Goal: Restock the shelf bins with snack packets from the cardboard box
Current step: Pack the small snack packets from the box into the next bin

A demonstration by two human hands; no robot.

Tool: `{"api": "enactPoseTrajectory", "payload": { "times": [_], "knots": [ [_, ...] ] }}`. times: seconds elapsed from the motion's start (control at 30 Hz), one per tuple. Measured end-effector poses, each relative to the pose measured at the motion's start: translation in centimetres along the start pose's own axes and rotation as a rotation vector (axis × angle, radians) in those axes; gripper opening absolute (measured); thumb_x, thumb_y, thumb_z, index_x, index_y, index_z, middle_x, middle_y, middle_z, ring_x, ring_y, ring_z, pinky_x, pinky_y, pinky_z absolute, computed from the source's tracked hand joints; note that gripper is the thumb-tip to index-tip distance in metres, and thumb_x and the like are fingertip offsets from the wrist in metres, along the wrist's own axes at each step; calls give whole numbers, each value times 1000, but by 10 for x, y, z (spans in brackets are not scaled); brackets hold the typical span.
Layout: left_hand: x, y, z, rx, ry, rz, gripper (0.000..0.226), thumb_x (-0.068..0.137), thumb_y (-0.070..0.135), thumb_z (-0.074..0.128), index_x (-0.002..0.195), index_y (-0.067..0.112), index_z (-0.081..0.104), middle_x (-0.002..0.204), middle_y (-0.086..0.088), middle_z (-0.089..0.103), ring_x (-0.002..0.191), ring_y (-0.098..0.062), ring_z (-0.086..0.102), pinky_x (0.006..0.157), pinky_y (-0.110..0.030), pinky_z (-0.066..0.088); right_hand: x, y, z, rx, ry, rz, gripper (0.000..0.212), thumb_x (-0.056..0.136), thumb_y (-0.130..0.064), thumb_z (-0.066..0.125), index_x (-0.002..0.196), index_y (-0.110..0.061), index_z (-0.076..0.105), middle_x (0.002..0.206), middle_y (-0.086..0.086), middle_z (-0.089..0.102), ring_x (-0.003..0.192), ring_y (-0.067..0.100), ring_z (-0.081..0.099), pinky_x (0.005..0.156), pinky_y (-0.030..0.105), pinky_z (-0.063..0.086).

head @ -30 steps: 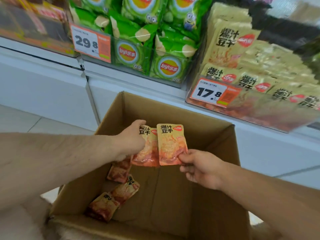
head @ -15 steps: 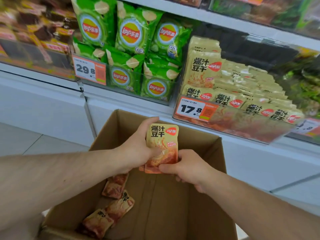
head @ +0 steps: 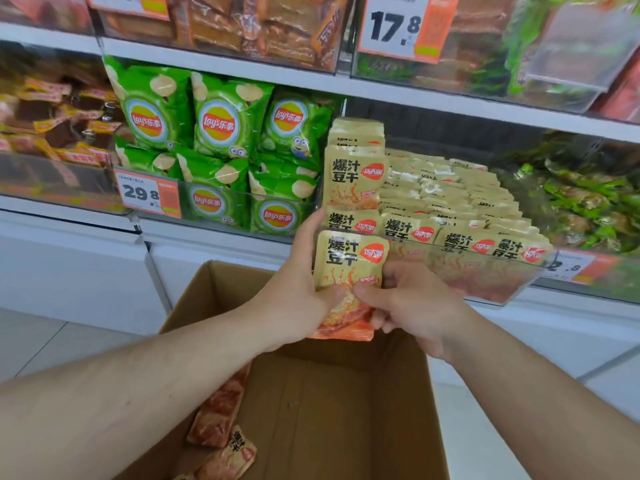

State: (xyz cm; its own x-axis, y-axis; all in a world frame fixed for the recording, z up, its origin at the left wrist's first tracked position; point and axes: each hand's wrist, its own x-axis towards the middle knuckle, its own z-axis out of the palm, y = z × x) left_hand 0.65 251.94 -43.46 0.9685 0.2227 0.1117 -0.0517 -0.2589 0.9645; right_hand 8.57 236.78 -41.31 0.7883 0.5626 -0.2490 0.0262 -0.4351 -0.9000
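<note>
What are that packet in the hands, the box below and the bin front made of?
The held packet looks like thin plastic film, matte on top: printed, with a crimped bottom edge. The box looks like plain brown cardboard, dull, with fold lines. The bin front seems clear rigid plastic: packets show through and it glints.

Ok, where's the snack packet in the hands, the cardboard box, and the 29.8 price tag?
snack packet (head: 349, 261): head view, upper printed front.
cardboard box (head: 339, 410): head view, bare inside wall.
29.8 price tag (head: 140, 195): head view, white part with numbers.
</note>
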Motion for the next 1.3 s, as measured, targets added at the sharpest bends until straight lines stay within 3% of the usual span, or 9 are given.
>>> {"api": "enactPoseTrajectory", "payload": {
  "times": [0.17, 0.37, 0.47, 0.53, 0.6, 0.8, 0.97, 1.1, 1.3],
  "knots": [
    [28, 21, 22, 28, -37, 32, 79, 91, -2, 62, 138, 49, 23, 128, 19, 54, 112, 7, 55, 94, -20, 45, -2, -5, -38, 28, 19, -28, 8, 90, -14, 70, 97, -11, 69, 63, 5, 63, 48, 14, 52, 47, 25, 41],
    [53, 45, 46, 21, -36, 38, 81, 86, -5, 67, 147, 36, 32, 128, 13, 61, 114, -2, 59, 98, -29, 50, -7, -10, -73, 180, 47, -33, 11, 91, 1, 64, 99, -4, 69, 59, -6, 66, 38, -2, 50, 38, 12, 35],
    [66, 58, 55, -5, -45, 53, 69, 84, -3, 71, 137, 34, 47, 114, 11, 71, 103, -4, 67, 90, -35, 56, -5, -18, -91, 214, 18, -31, 16, 91, -1, 63, 105, -5, 71, 88, 6, 75, 66, 13, 70, 58, 27, 52],
    [75, 67, 63, 1, -56, 73, 56, 86, 2, 71, 129, 34, 54, 109, 12, 73, 98, -7, 70, 88, -39, 58, -5, -25, -105, 303, 23, 10, 13, 94, 1, 58, 102, -1, 68, 78, 10, 74, 56, 18, 69, 49, 26, 52],
    [83, 77, 69, 14, -57, 101, 43, 89, 7, 69, 119, 35, 59, 104, 15, 74, 91, -4, 71, 85, -34, 59, -3, -28, -120, 289, 95, 48, 9, 95, -3, 59, 96, -1, 68, 64, 14, 63, 35, 14, 52, 35, 20, 39],
    [106, 87, 76, 188, 40, 154, 21, 101, 21, 51, 115, 31, 62, 94, 19, 63, 77, -5, 62, 64, -6, 44, 14, -34, -166, 207, 385, -68, 4, 91, -9, 66, 93, -7, 68, 78, 19, 56, 40, 11, 38, 41, 23, 31],
    [128, 77, 82, 749, -39, 256, 38, 95, 10, 52, 132, 18, 57, 133, 2, 56, 123, -15, 49, 107, -28, 40, 25, -32, -190, 202, 540, -198, 10, 87, -1, 68, 96, -5, 70, 86, 12, 72, 53, 16, 56, 53, 34, 46],
    [167, 71, 89, 985, -124, 159, 42, 91, 8, 49, 133, 5, 52, 133, -13, 52, 128, -30, 46, 110, -36, 36, 41, -33, -192, 59, 597, -277, 15, 86, -2, 72, 97, -12, 71, 85, 0, 76, 64, 5, 68, 56, 22, 54],
    [210, 64, 91, 1140, -182, -71, 80, 96, 65, 23, 158, 17, 9, 165, -11, 2, 152, -30, -2, 122, -50, 0, 64, -39, -197, -129, 627, -355, 12, 85, -12, 75, 91, -21, 71, 80, -8, 73, 61, -2, 64, 53, 15, 47]
  ]
}}
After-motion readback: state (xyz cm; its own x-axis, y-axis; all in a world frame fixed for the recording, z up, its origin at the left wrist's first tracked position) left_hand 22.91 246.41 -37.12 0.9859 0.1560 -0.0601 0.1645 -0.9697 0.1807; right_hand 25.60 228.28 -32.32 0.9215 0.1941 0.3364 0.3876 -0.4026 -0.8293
